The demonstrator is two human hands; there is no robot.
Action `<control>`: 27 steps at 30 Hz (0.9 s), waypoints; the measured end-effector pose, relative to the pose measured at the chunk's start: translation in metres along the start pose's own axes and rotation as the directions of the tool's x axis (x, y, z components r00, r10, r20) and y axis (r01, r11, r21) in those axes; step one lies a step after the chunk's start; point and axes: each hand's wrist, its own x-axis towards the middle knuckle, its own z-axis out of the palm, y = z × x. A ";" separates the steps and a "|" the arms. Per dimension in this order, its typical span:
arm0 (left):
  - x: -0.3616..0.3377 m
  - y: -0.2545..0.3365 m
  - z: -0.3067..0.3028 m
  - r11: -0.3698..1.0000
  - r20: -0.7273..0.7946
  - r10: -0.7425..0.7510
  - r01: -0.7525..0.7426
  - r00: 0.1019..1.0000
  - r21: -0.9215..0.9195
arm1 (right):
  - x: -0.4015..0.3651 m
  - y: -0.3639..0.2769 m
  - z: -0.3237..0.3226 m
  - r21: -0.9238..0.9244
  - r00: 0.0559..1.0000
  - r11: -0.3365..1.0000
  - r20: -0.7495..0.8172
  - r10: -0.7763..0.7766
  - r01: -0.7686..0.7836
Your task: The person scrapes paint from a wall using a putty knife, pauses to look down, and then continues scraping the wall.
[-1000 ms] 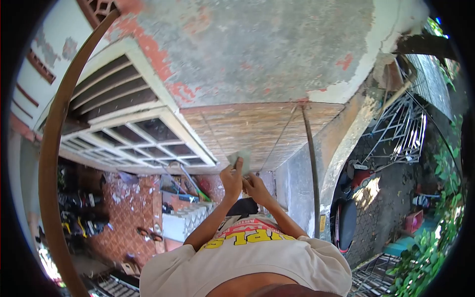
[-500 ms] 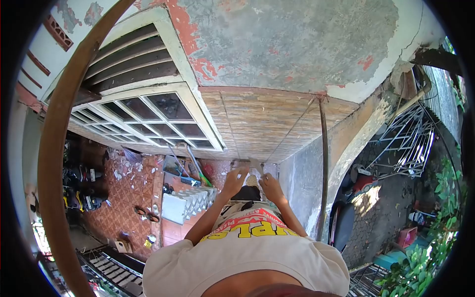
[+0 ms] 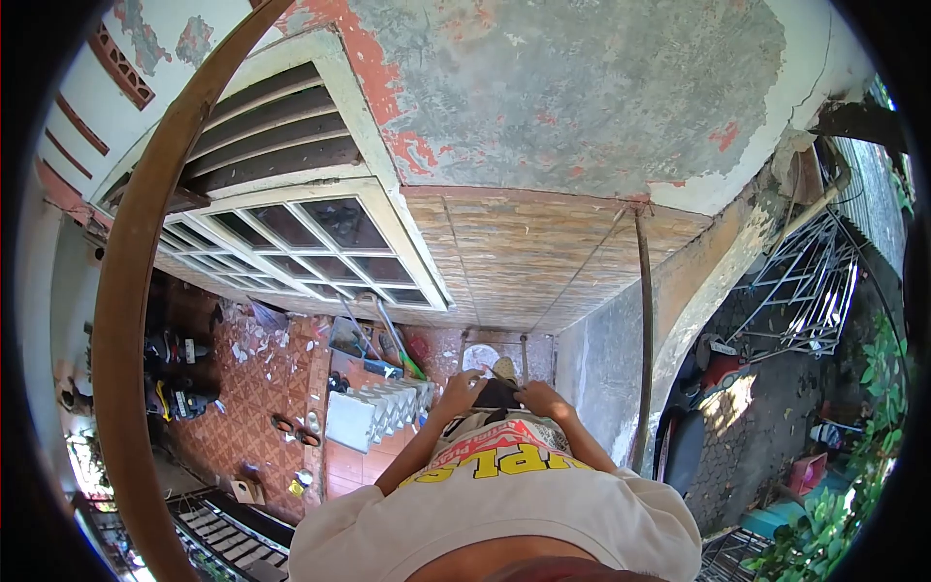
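My left hand (image 3: 462, 394) is at waist height in front of my printed shirt (image 3: 504, 461), its fingers curled beside dark cloth (image 3: 497, 395). On the other side of that cloth is my right hand (image 3: 545, 401), also with curled fingers. Both hands look closed, but anything inside them is too small or hidden to make out. Below them show a tan patterned foot covering (image 3: 503, 369) and a pale round patch (image 3: 478, 358). Two thin upright rails, like a ladder's, stand beyond, with the right rail (image 3: 525, 357) plainest.
Ahead is a wall (image 3: 582, 107) with peeling paint above stone-patterned tiles (image 3: 529, 252). A white-framed window (image 3: 320, 238) is at left, behind a curved wooden pole (image 3: 131, 291). A thin pole (image 3: 644, 330) rises at right. Below left are pale blocks (image 3: 373, 412) and sandals (image 3: 294, 430).
Both hands have come down and back toward my waist, moving slightly apart. The rails and the pale round patch now show more fully. My view has shifted slightly.
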 end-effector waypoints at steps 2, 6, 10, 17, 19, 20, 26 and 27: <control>0.005 0.011 -0.002 1.000 -0.051 -0.008 0.007 0.999 -0.027 | -0.010 -0.044 -0.033 0.174 0.986 0.985 -0.165 0.020 0.009; 0.019 0.033 -0.013 0.982 -0.114 -0.124 0.105 0.986 -0.158 | 0.001 -0.067 -0.052 0.411 0.962 0.895 -0.266 -0.062 0.171; 0.030 0.061 -0.027 0.843 -0.039 -0.247 0.195 0.968 -0.501 | -0.001 -0.081 -0.056 0.685 0.972 0.695 -0.221 -0.085 0.217; 0.038 0.079 -0.033 0.640 0.181 -0.131 0.222 0.975 -0.736 | -0.010 -0.099 -0.053 0.954 0.992 0.277 -0.095 -0.084 0.114; 0.038 0.097 -0.032 0.805 0.107 -0.113 0.155 0.988 -0.573 | -0.015 -0.104 -0.055 0.979 0.997 0.195 -0.045 -0.067 0.058; 0.039 0.102 -0.031 0.870 0.071 -0.097 0.119 0.993 -0.478 | -0.017 -0.108 -0.056 0.988 0.998 0.152 -0.019 -0.064 0.028; 0.055 0.111 -0.032 0.961 0.000 -0.065 0.063 0.998 -0.269 | 0.007 -0.098 -0.032 0.990 0.984 0.078 -0.104 -0.142 0.116; 0.055 0.127 -0.033 0.949 -0.002 -0.032 0.030 0.999 -0.313 | 0.016 -0.092 -0.021 0.986 0.978 0.079 -0.133 -0.163 0.147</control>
